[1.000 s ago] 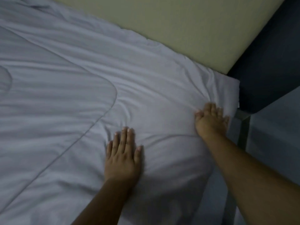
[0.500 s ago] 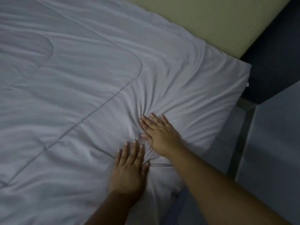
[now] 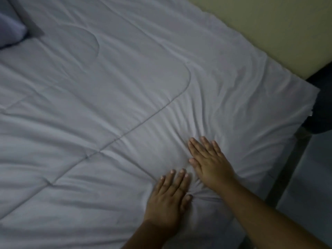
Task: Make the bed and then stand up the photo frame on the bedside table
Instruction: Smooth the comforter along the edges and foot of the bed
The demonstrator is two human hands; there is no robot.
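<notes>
Both hands, left hand [image 3: 168, 196] and right hand [image 3: 209, 162], press flat at five o'clock, smoothing the quilt [image 3: 107, 105] (creases remain); frame unseen, undone.

The left hand [image 3: 168, 196] lies palm down, its fingers [image 3: 177, 180] straight and close together, thumb out to the side. The right hand [image 3: 210, 164] lies flat just beyond it, fingers straight, slightly spread and angled leftward. Both bare forearms reach in from the bottom, the right one from the lower right corner.
</notes>
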